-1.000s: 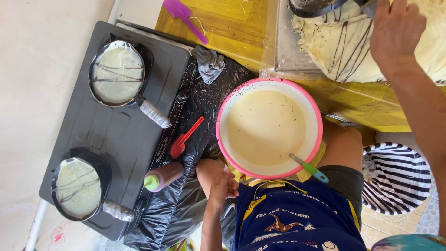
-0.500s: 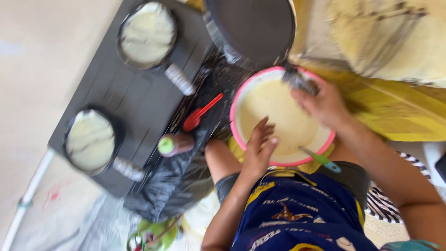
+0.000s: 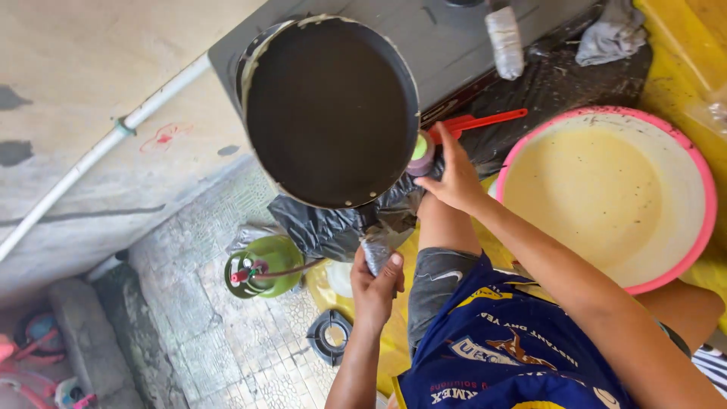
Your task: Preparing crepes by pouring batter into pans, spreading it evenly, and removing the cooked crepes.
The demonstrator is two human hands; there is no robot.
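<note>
Over the edge of the flat dark-grey stove top [image 3: 454, 38], held a round black non-stick frying pan [image 3: 329, 110] up off the burner, cooking face turned toward the camera. Found that face bare and dry: no batter in it, only a pale crust along the rim. Judged the work to be at an early stage, with the pan empty and nothing yet spread in it.

Gripped the pan's grey wrapped handle [image 3: 376, 254] with the left hand [image 3: 376, 286], fingers curled tight round it. Pinched a small pinkish squeeze bottle with a green cap [image 3: 421, 155] in the right hand [image 3: 454, 178], fingers closed on its body, cap touching the pan's near rim.

Noted a wide pink-rimmed plastic bowl [image 3: 708, 204] just right of that hand, nearly full of pale yellow batter. Noted a red plastic spatula [image 3: 477, 121] lying flat beyond the bottle, untouched. Saw a green gas cylinder [image 3: 261, 265] on the tiled floor below the pan.
</note>
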